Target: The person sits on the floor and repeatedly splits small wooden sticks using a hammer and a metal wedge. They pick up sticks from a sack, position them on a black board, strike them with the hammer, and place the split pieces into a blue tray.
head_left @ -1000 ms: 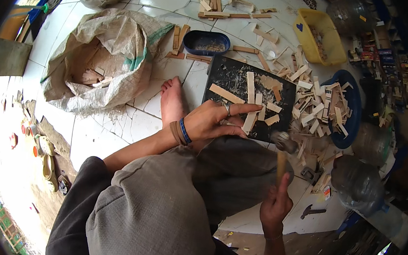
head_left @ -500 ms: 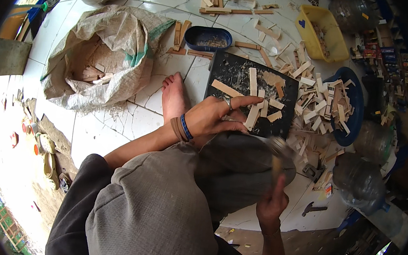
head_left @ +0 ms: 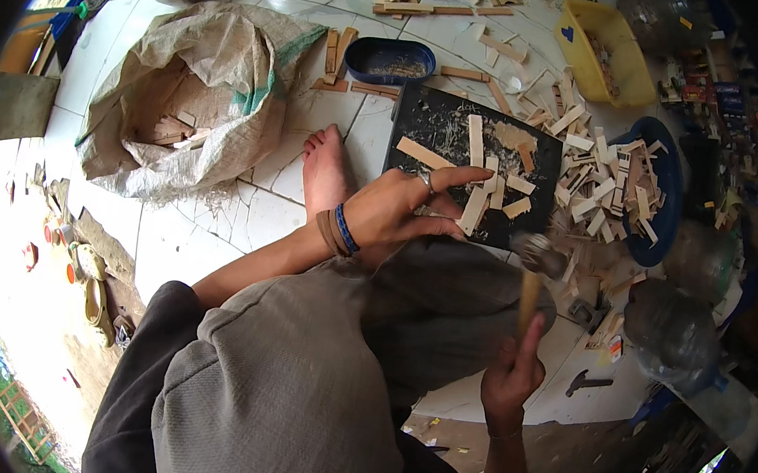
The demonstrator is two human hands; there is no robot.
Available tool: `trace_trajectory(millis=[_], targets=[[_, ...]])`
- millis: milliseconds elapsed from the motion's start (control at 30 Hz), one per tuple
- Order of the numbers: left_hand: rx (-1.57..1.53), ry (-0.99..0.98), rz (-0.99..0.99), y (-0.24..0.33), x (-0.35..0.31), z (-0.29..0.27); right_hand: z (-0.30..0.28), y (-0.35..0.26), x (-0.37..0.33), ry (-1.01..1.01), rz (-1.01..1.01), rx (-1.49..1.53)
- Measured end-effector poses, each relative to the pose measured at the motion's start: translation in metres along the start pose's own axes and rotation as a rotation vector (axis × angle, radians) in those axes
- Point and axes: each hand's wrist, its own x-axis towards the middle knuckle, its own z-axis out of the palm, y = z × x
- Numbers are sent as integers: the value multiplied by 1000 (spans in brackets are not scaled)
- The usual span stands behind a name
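My left hand (head_left: 391,206) rests at the near left of a black board (head_left: 416,131). Its index finger reaches across the light wooden strips, and its thumb touches the lower end of a short wooden strip (head_left: 472,214), pinning it; the other fingers are partly hidden. Around it lie a longer strip (head_left: 475,139), a slanted strip (head_left: 422,154) and smaller pieces. My right hand (head_left: 511,377) is closed round the wooden handle of a hammer (head_left: 529,297). The hammer's blurred metal head is raised beside the board's near right corner, apart from the strips.
Right of the board, a heap of wooden pieces (head_left: 598,189) spills around a blue basin (head_left: 664,209). A yellow tub (head_left: 635,83) and blue tray (head_left: 392,46) stand beyond. A woven sack (head_left: 251,147) is at left. A second hammer (head_left: 588,383) and large clear bottle (head_left: 671,328) are at right.
The hammer and my right hand have shifted slightly right, with the hammer head further from the board. My left hand keeps its place on the strips. The view has tilted a little.
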Motion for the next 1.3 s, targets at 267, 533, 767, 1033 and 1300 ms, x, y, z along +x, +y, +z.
trace_trajectory(millis=[267,533,767,1033,1300], targets=[[-18,-2,-15,0,0,-3,-1,-5,6,-158,101,-31],[-381,131,-114,-15,1,12,21,22,34,43,573,70],[-717,230,-270,6,14,10,63,60,62,219,467,3],[-883,41,-388,25,19,9,38,20,98,239,369,271],[-893,-9,-424,23,13,12,42,-3,113,122,200,799]])
